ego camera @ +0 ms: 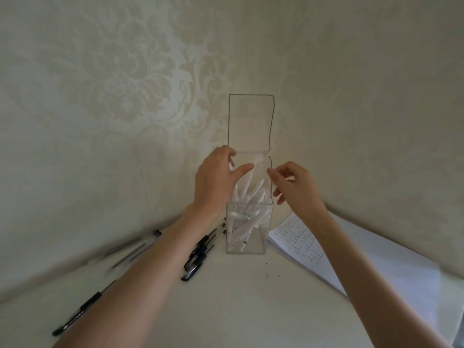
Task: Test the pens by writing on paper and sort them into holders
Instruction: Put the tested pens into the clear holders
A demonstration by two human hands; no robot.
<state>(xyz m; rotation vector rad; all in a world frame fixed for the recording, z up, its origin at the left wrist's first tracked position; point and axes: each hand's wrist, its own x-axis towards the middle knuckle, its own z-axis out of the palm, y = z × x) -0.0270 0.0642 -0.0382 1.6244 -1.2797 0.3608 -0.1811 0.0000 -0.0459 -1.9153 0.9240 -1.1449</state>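
A clear square pen holder (pixel 247 244) stands on the table against the wall, with several white pens (pixel 251 212) inside. Behind it a second clear holder (pixel 272 121) looks empty. My left hand (pixel 216 179) grips the front holder's left rim, fingers curled at its back left corner and thumb stretched over the opening. My right hand (pixel 296 187) touches the right rim with its fingertips, the other fingers loosely curled and holding nothing. Several black pens (pixel 198 254) lie on the table left of the holder, partly hidden under my left forearm.
A sheet of paper (pixel 301 239) with written lines lies right of the holder on top of blank white sheets (pixel 391 270). Another black pen (pixel 77 312) lies near the left front, and blurred ones (pixel 130 244) farther back. The patterned wall (pixel 125 96) is close behind.
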